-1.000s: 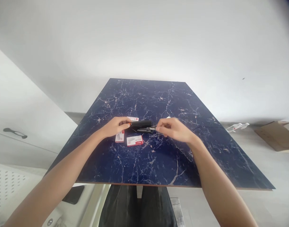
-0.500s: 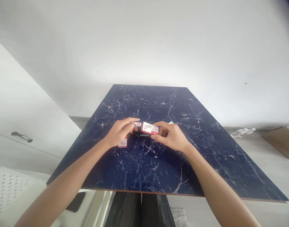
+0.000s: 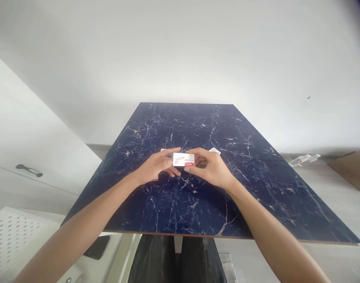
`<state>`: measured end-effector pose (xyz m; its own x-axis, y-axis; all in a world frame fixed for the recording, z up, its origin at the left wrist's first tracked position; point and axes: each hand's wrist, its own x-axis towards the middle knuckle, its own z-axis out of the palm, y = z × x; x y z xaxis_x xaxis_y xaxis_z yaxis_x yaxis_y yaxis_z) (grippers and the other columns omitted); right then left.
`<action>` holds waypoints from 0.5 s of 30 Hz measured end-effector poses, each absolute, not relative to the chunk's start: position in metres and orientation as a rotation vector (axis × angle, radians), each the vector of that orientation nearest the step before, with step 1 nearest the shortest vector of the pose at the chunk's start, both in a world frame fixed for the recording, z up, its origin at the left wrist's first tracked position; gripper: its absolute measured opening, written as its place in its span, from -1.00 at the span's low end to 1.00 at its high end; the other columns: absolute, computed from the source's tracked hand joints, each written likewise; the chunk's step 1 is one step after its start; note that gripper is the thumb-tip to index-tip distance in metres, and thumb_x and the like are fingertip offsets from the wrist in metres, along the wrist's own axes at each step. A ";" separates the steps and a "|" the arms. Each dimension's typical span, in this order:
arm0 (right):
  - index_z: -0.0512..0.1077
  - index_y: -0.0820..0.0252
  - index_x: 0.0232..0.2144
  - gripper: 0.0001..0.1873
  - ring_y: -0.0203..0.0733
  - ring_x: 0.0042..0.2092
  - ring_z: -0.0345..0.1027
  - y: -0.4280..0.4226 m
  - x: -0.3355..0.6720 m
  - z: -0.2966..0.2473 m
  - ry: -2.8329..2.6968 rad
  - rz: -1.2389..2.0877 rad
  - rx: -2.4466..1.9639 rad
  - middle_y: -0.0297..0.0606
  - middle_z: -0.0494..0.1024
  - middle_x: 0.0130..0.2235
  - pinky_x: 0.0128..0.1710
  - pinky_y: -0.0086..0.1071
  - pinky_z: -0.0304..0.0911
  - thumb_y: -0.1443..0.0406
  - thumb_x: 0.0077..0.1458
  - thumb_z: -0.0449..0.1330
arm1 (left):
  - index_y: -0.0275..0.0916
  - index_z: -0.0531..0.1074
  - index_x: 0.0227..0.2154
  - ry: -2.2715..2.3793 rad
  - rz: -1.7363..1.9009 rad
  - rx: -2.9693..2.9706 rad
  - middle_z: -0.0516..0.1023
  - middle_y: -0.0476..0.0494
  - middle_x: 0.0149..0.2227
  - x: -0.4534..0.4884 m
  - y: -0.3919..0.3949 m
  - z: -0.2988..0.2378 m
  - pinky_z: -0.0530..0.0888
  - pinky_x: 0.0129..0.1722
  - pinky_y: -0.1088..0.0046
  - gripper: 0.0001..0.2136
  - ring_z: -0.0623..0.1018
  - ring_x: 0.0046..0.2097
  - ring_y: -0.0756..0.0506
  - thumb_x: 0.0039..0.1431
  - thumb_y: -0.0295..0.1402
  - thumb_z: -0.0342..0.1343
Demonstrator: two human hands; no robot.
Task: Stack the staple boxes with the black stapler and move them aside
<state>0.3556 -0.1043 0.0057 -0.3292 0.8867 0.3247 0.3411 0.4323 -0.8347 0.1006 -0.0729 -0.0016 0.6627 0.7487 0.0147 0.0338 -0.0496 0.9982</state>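
Note:
A small red-and-white carton (image 3: 183,159), with printing and a picture of a long bar-shaped item, is held level between my two hands over the middle of the table. My left hand (image 3: 156,164) grips its left end, thumb in front and fingers behind and below. The right end sits between the thumb and bent fingers of my right hand (image 3: 212,167). Something dark shows at the carton's left end, mostly hidden. Under my left hand, the edge of another red-and-white box (image 3: 155,179) peeks out. A white printed piece (image 3: 215,150) lies just behind my right hand.
The dark blue marbled table (image 3: 180,208) stands against a white wall. On the right, a clear plastic bottle (image 3: 304,160) and a cardboard box (image 3: 350,169) lie beyond the table's edge. At lower left are a black phone-like slab (image 3: 96,247) and a white perforated surface (image 3: 13,236).
My left hand has moved right and closed on the carton's left end. The carton has turned level and shifted slightly left, and the dark thing beneath it is now mostly covered.

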 end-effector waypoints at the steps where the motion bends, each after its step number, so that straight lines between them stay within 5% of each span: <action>1: 0.48 0.11 0.04 -0.52 -0.19 -0.33 0.54 -0.104 0.356 0.005 -1.875 0.860 -1.042 -0.25 0.65 -0.23 -0.29 -0.27 0.54 0.15 0.07 0.39 | -0.11 0.27 0.31 0.680 0.660 1.545 0.62 -0.35 0.00 0.102 -0.073 -0.001 0.61 -0.13 0.19 -0.44 0.69 -0.11 -0.24 0.30 -0.13 0.19; 9: 0.43 0.06 0.09 -0.54 -0.12 -0.19 0.58 -0.101 0.359 0.003 -1.826 1.060 -1.006 -0.24 0.64 -0.14 -0.16 -0.22 0.55 0.11 0.18 0.31 | -0.25 0.53 0.01 0.894 0.865 1.548 0.69 -0.27 -0.16 0.108 -0.070 -0.008 0.62 -0.38 0.37 -0.61 0.69 -0.25 -0.17 0.17 -0.18 0.30; 15: 0.51 0.08 -0.05 -0.76 -0.11 -0.18 0.57 -0.099 0.364 0.009 -1.771 0.696 -1.090 -0.16 0.61 -0.06 -0.21 -0.21 0.56 0.19 0.29 0.16 | -0.24 0.57 -0.04 1.001 0.956 1.573 0.69 -0.24 -0.18 0.095 -0.061 -0.008 0.61 -0.40 0.35 -0.67 0.66 -0.37 -0.12 0.18 -0.21 0.24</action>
<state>0.3640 -0.0991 0.0090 -0.1912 0.8933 0.4067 0.3777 0.4494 -0.8095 0.0945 -0.0606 -0.0080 0.3451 0.9331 0.1011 0.1432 -0.1588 0.9769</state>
